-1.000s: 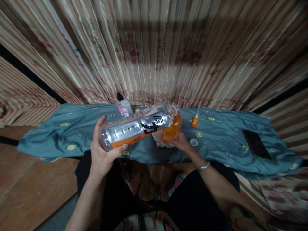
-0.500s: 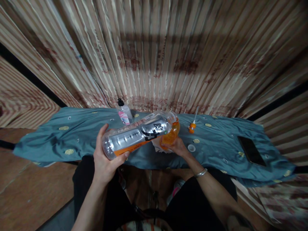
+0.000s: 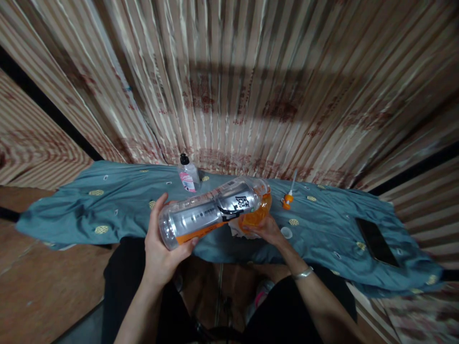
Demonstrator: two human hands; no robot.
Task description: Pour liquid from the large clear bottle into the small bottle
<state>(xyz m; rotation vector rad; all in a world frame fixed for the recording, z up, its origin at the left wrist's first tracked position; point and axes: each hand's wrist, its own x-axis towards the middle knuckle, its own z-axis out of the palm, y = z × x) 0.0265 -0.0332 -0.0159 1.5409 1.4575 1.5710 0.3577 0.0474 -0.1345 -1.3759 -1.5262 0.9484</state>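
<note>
My left hand (image 3: 161,253) grips a transparent plastic sports bottle (image 3: 208,215) with an orange stripe and a black logo. The bottle lies tilted, its bottom end low at the left. My right hand (image 3: 267,229) holds an orange-filled transparent container (image 3: 258,215) at the bottle's upper end. The two appear pressed together, and the bottle hides the join. A crumpled white tissue (image 3: 234,230) lies under my right hand.
A teal patterned cloth (image 3: 71,215) covers the surface. On it are a pump bottle (image 3: 188,175), an orange cap with a straw (image 3: 287,199), a small white lid (image 3: 286,232) and a black phone (image 3: 376,241). A striped curtain (image 3: 229,95) hangs behind.
The whole scene sits lower in the picture because my head has shifted. Both hands keep their hold, and the bottle's tilt looks about the same.
</note>
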